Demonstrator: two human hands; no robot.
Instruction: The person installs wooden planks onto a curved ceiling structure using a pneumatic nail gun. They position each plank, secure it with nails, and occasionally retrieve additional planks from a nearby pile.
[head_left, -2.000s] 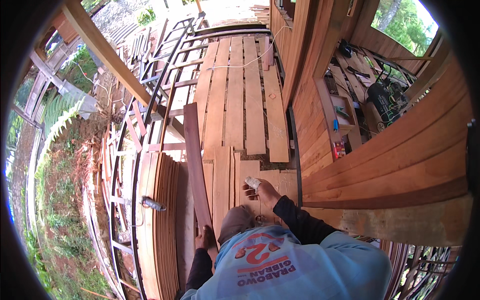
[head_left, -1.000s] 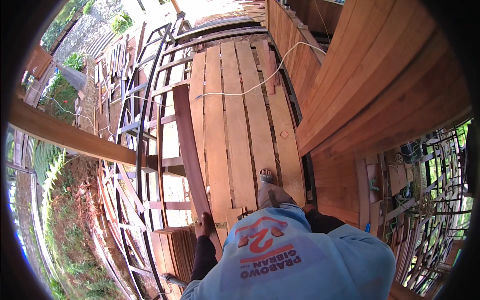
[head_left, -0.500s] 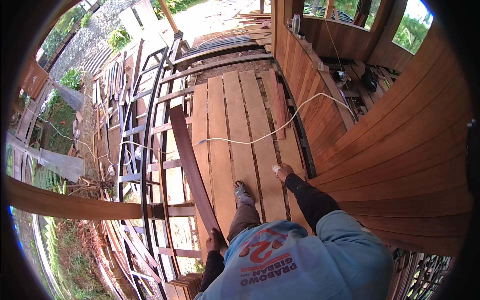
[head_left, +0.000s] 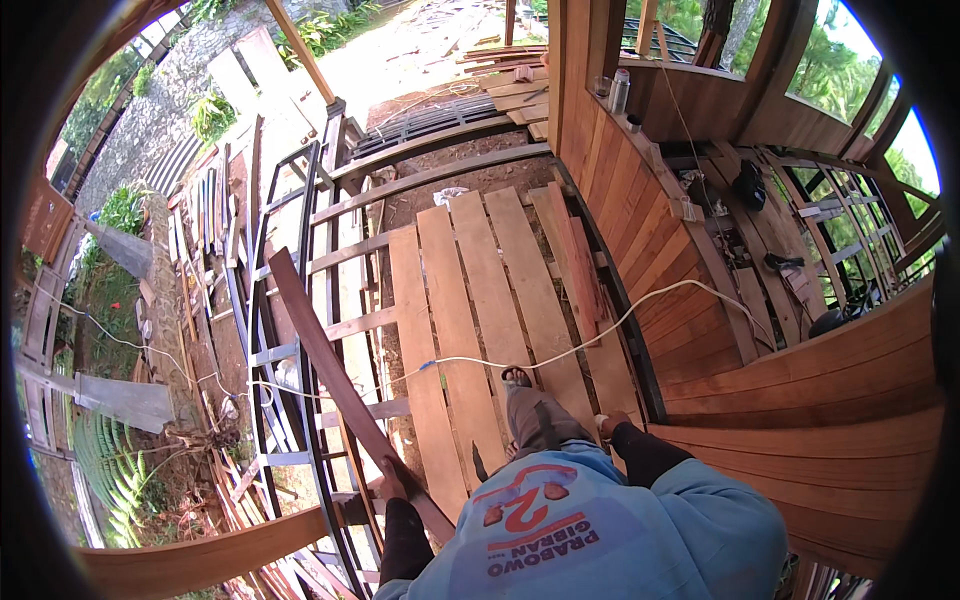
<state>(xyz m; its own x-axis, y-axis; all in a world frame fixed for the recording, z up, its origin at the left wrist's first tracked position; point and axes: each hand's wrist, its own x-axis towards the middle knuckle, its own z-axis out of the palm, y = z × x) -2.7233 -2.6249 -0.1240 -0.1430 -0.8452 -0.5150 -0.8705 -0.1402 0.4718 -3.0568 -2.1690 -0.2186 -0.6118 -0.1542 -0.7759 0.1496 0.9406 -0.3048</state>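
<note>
My left hand [head_left: 392, 482] is closed around a long dark reddish-brown plank [head_left: 325, 345], low at my left side. The plank slants away to the far left, over the dark metal frame [head_left: 318, 400] beside the deck. My right hand [head_left: 612, 424] is closed in front of my right side, above the deck boards. A small whitish thing [head_left: 600, 420] shows at its fingers, too small to name. My sandalled foot [head_left: 516, 377] stands on the light-brown deck boards [head_left: 480, 300], next to a white cable [head_left: 560, 355].
The cable crosses the deck from the left frame to the wooden wall [head_left: 640, 200] at right. Gaps between joists [head_left: 355, 325] open left of the boards. Reddish strips [head_left: 578, 265] lie at the deck's right edge. A bottle [head_left: 619, 92] stands on the wall's ledge.
My view has moved forward along the deck. The dark plank in my left hand has swung leftward at its far end. My right hand has come back closer to my body.
</note>
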